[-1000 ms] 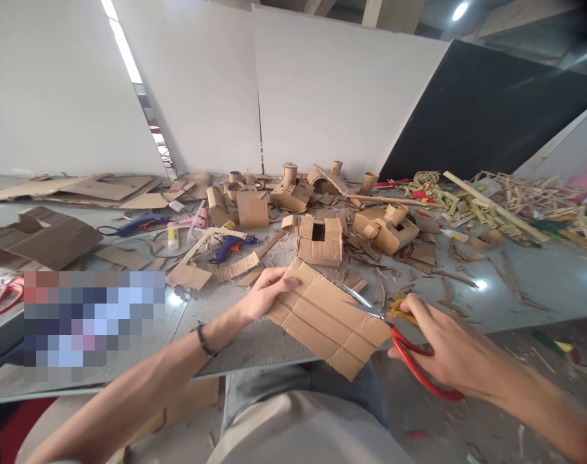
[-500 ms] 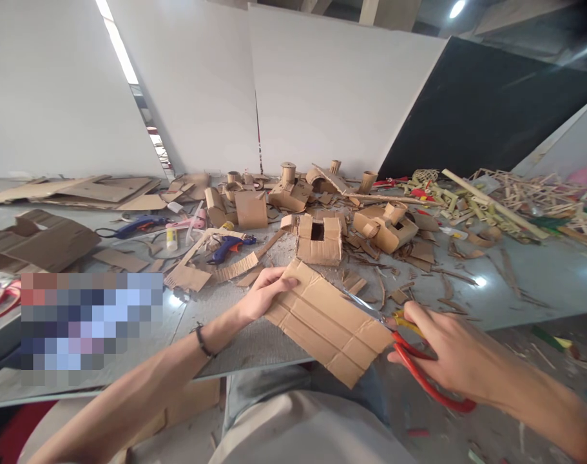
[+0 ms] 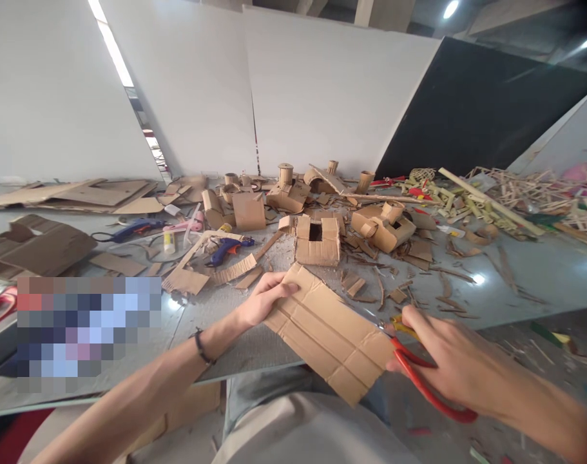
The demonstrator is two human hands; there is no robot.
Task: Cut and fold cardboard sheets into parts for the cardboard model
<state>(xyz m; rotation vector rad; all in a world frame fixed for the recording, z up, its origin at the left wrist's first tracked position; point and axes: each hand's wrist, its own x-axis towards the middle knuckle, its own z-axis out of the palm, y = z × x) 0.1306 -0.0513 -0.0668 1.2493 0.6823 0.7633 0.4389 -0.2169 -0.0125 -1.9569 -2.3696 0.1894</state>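
My left hand [image 3: 270, 298] grips the upper left corner of a creased cardboard piece [image 3: 329, 332], thumb on top. The piece is tilted and held above the table's front edge. In my right hand [image 3: 441, 351] is a pair of scissors [image 3: 413, 364] with red and yellow handles. Their blades lie along the upper right edge of the cardboard, near its right corner. Just beyond the piece stands a small cardboard box [image 3: 317, 241] with a square notch in it.
Blue glue guns [image 3: 228, 250] and a pink glue gun [image 3: 184, 222] lie left of centre. Cardboard models [image 3: 383, 229] and scraps cover the table's middle. Bamboo pieces [image 3: 491, 200] are heaped at the right, flat cardboard sheets [image 3: 80, 193] at the far left. White panels [image 3: 322, 90] stand behind.
The scissor blades look more closed along the cardboard's edge. Cardboard and right hand sit slightly lower in view, and the view has shifted slightly. Both hands keep their hold.
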